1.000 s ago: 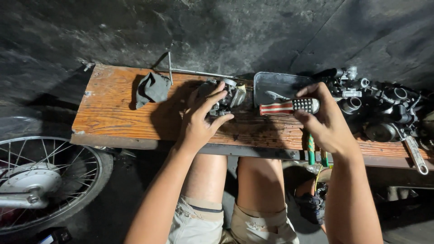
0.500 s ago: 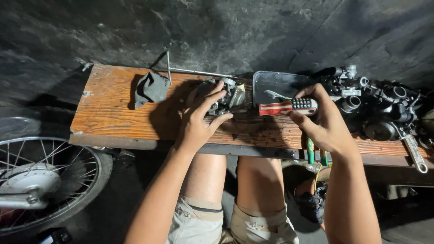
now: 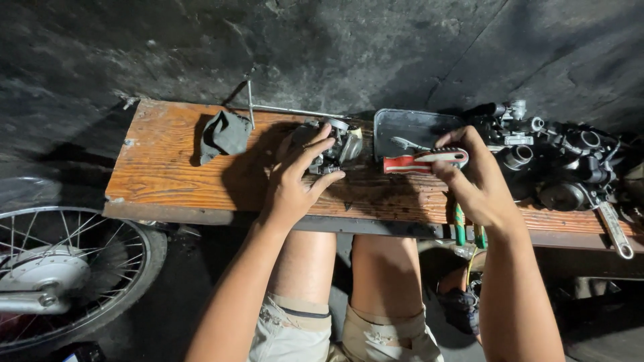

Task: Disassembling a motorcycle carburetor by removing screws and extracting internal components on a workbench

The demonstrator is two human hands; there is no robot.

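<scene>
I saw my left hand [image 3: 292, 184] gripping the carburetor [image 3: 333, 144] on the wooden bench [image 3: 168, 174], unmoved from a second before. My right hand [image 3: 477, 181] clasped a red-handled screwdriver [image 3: 424, 161], which had slid slightly left toward the carburetor, beside a metal tray [image 3: 409, 124]. A rag [image 3: 225, 134] lay nearby.

small grey carburetor [image 3: 332, 146] on wooden bench; red-white-handled screwdriver [image 3: 424, 161] lying level just right
</scene>
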